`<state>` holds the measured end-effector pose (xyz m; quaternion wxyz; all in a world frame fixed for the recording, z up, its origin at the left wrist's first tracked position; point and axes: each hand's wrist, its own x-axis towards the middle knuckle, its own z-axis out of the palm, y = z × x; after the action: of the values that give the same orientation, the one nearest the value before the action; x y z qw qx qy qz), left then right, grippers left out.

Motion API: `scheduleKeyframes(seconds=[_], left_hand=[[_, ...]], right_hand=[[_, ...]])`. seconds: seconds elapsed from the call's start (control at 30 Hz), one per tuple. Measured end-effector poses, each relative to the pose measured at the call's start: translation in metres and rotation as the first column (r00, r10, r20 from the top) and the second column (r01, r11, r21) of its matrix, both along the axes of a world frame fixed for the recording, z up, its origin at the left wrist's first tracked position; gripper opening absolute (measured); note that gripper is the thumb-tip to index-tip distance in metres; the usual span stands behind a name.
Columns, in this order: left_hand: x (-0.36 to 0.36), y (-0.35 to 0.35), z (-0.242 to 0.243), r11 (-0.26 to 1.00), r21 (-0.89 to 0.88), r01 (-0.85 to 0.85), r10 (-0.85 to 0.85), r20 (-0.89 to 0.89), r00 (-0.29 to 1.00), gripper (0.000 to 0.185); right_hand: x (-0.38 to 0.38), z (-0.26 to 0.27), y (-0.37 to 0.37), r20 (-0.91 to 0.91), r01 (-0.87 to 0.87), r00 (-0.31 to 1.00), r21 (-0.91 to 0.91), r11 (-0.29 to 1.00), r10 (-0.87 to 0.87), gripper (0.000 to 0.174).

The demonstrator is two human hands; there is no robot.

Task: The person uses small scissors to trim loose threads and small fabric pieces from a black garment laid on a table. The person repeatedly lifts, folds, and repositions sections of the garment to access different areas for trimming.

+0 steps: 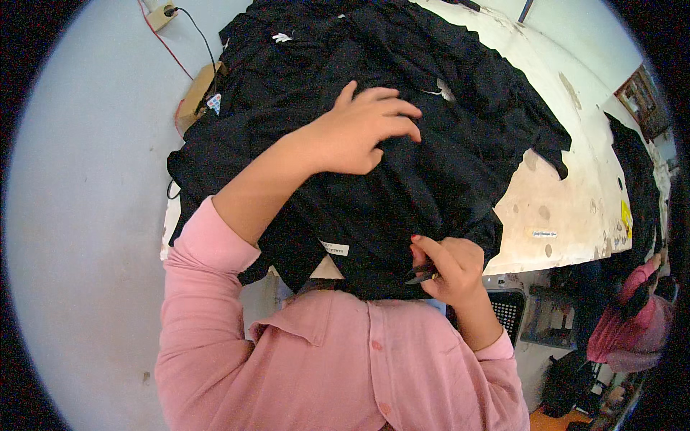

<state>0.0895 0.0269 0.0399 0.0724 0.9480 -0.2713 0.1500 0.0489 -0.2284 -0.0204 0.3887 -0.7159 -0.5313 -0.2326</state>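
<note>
Black fabric (345,204) lies in a wide, creased heap before me, hanging over the table's near edge against my body. My left hand (369,126) is spread palm down over the middle of it, fingers apart and slightly bent, with nothing held. Whether its fingertips press on the cloth, I cannot tell. My right hand (455,264) is curled at the near right part of the fabric, around a small dark cutting tool (420,277), which looks like thread snips. Most of that tool is hidden by the fingers. A white label (335,248) bearing writing shows near the front edge.
The pale, stained tabletop (544,210) shows at the right. Left, a power strip (161,17) with a plugged-in cord and a cardboard-coloured box (197,99) stand by the wall. A black perforated chair (506,312) is below right. Another person in pink (630,323) works at far right beside dark cloth.
</note>
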Motion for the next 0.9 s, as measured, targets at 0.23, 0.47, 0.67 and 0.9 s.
scheduleKeyframes(seconds=[0.23, 0.47, 0.67, 0.9], left_hand=[[0.001, -0.005, 0.005, 0.999, 0.011, 0.049, -0.043, -0.35, 0.936, 0.017], [0.008, -0.002, 0.009, 0.937, -0.332, 0.111, -0.255, -0.43, 0.866, 0.012], [0.008, -0.007, 0.012, 0.933, -0.353, 0.075, -0.238, -0.446, 0.863, 0.016], [0.009, -0.008, 0.014, 0.951, -0.31, 0.012, -0.175, -0.504, 0.846, 0.02]], right_hand=[[0.002, 0.001, -0.005, -0.054, 0.042, 0.998, 0.032, 0.999, -0.041, 0.026], [0.005, 0.011, -0.012, -0.237, 0.118, 0.966, 0.042, 0.992, -0.105, 0.036], [0.023, 0.025, 0.001, -0.358, 0.266, 0.889, -0.106, 0.958, -0.287, 0.039], [0.046, 0.041, 0.012, -0.582, 0.115, 0.786, -0.189, 0.975, -0.206, 0.031]])
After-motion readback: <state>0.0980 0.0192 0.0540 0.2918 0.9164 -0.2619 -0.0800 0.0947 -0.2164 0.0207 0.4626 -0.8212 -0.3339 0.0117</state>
